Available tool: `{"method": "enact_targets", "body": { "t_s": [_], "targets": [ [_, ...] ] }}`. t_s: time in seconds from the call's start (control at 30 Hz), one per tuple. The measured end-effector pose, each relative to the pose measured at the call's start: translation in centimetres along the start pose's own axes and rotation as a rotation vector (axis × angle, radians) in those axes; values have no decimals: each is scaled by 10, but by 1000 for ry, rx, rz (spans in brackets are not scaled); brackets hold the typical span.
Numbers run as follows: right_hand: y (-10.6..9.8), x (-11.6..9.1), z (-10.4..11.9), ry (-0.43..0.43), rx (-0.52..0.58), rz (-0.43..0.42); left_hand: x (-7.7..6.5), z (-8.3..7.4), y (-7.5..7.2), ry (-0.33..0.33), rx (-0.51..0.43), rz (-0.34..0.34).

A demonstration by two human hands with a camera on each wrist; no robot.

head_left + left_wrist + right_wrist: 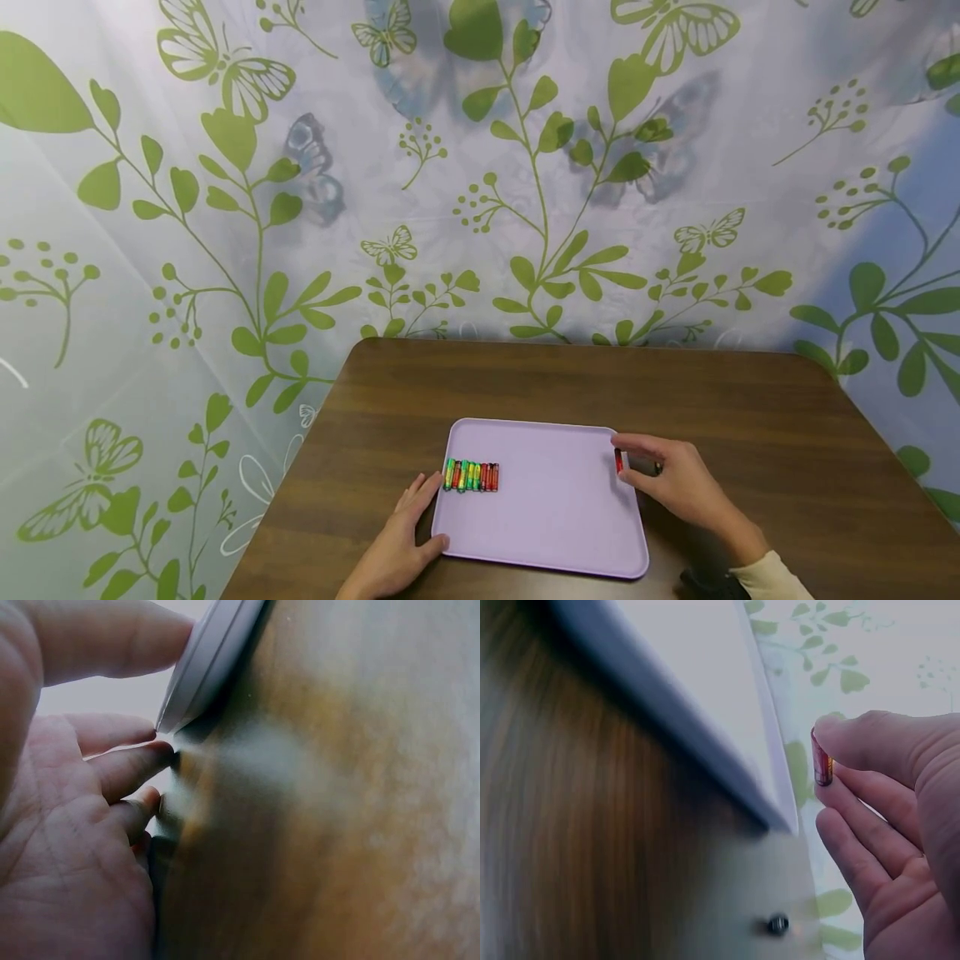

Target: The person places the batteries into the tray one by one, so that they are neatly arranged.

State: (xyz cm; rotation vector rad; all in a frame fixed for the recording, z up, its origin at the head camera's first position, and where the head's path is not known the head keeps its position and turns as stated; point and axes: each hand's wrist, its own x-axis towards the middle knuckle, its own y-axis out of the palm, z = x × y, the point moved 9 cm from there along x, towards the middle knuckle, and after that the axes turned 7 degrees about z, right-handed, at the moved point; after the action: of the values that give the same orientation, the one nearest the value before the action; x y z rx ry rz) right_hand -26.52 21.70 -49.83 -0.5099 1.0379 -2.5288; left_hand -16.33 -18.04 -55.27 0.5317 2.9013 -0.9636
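Observation:
A lilac tray (pixel 555 517) lies on the wooden table. Toward its left side several red and green batteries (pixel 471 476) stand side by side in a row. My left hand (pixel 397 537) rests against the tray's left edge, thumb and fingers spread apart; the left wrist view shows the thumb touching the rim (pixel 206 664). Over the tray's right edge, my right hand (pixel 678 482) pinches a small red battery (pixel 822 757) between thumb and fingertips, held upright.
Brown wooden table (pixel 765 417) surrounds the tray. Behind it hangs a curtain (pixel 450 250) with green leaves and butterflies. A small dark round object (pixel 778 924) sits on the table beyond the tray's corner in the right wrist view.

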Motion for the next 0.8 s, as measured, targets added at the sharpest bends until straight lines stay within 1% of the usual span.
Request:
{"method": "enact_targets", "body": {
  "t_s": [0.2,0.37,0.43,0.8],
  "targets": [
    [18,13,13,-10,24,-18,1,0,0,2,1,-1],
    [35,23,27,-48,131,-9,1,-1,0,-1,-10,4],
    [41,28,33,-63,151,-3,0,-1,0,-5,-15,6],
    [80,49,66,-111,159,44,-2,-6,-1,-1,-21,-4]
  ]
}}
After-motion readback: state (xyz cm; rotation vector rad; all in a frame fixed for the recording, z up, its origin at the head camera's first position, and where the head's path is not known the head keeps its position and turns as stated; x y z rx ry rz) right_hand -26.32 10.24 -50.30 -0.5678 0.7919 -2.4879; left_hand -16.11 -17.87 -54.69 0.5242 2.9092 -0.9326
